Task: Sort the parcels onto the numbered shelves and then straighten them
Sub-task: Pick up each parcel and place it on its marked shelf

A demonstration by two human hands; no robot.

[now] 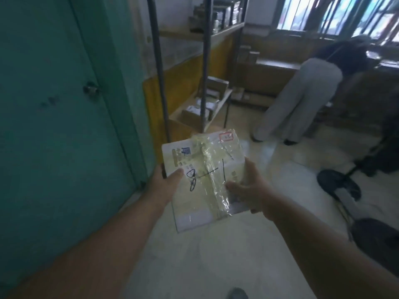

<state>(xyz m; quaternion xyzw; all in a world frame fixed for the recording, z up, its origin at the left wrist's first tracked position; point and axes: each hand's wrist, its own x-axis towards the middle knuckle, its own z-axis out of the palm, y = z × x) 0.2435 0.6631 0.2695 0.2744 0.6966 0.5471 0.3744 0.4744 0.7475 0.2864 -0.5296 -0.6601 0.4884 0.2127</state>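
We hold a flat taped parcel (205,180) face-up before us, probably to read its handwritten mark: left hand (168,180) and right hand (246,188) pinch its opposite edges, thumbs on top. A metal shelf rack (203,83) with boxes stands just beyond.

A parcel depot storeroom: metal shelving (203,61) stacked with cardboard boxes (216,85), beside a barred window (336,14).
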